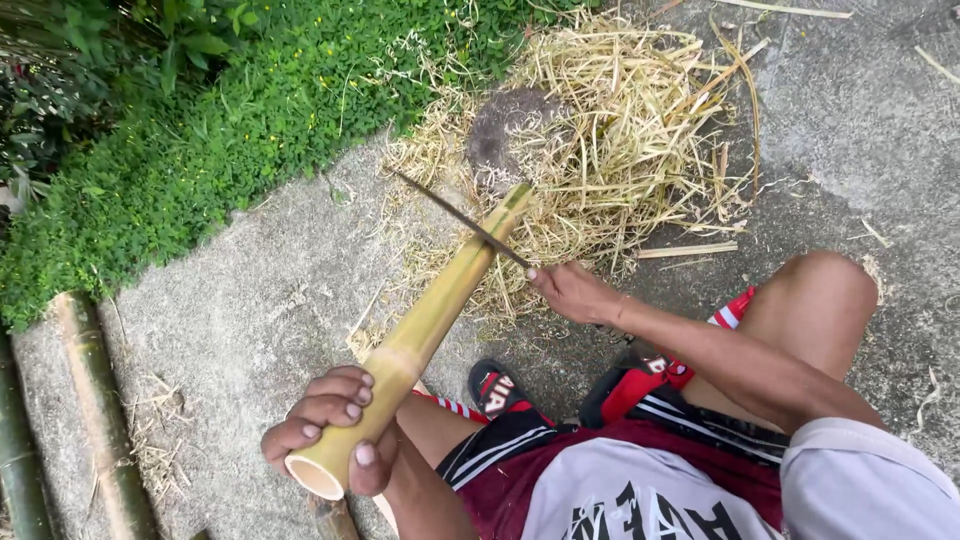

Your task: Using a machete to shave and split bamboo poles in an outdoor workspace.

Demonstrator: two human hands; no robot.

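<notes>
Left hand wraps the near, open end of a bamboo pole, fingers closed around it beside the person's knee. Right hand is closed on the handle of a long knife, whose thin blade crosses the pole near its far tip. Long axis of the pole runs from the left hand, low and near, up and away to a wooden block set in a heap of pale shavings. Right hand is nearer the far end. Concrete ground lies beneath; more bamboo poles rest at left.
</notes>
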